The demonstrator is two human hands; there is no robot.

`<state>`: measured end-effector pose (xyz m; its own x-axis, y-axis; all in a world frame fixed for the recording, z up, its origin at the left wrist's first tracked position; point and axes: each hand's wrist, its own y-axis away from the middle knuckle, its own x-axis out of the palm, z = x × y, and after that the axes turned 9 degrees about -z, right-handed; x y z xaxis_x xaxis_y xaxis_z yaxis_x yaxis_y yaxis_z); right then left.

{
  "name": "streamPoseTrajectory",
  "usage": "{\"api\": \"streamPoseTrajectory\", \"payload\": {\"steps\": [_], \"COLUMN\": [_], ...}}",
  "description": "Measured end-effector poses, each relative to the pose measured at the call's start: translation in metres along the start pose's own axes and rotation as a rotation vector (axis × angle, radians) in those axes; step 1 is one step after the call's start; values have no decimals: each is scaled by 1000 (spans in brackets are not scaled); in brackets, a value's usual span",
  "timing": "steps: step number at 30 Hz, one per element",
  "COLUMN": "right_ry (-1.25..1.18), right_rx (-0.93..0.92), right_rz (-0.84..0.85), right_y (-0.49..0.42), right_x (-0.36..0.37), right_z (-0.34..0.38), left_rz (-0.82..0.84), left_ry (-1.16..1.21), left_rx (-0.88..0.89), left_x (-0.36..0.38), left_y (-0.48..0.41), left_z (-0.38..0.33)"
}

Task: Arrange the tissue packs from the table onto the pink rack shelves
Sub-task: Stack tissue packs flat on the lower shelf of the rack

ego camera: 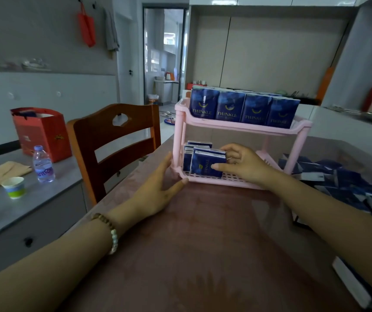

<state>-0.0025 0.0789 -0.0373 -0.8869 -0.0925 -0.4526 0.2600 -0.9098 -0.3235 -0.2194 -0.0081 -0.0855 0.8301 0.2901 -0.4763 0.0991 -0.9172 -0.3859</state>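
The right hand (239,163) pinches a tissue pack (207,164) on the lower shelf of the pink rack (178,140), thumb on its front face, fingers curled over its top edge; the pack stands upright at the shelf's left end, touching other packs behind it; the left hand (158,190) rests with straight fingers against the rack's left front corner, holding nothing; a row of packs (243,110) fills the upper shelf; a loose pile of packs (349,183) lies on the table (203,233) just right of the rack; each pack looks light, soft and slick in its film, so a gentle pinch across the narrow sides should serve; a hard squeeze would likely crumple it.
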Motion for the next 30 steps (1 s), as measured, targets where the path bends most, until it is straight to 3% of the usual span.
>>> {"api": "streamPoseTrajectory", "payload": {"steps": [7, 30], "right_ry": [108, 83], "right_rx": [-82, -17], "right_rz": [-27, 16], "right_y": [-16, -6], "right_x": [17, 20], "right_z": [-14, -10], "left_rz": [18, 17], "left_ry": [-37, -131], "left_rx": [7, -23], "left_x": [0, 0], "left_y": [0, 5], "left_z": [-3, -9]}}
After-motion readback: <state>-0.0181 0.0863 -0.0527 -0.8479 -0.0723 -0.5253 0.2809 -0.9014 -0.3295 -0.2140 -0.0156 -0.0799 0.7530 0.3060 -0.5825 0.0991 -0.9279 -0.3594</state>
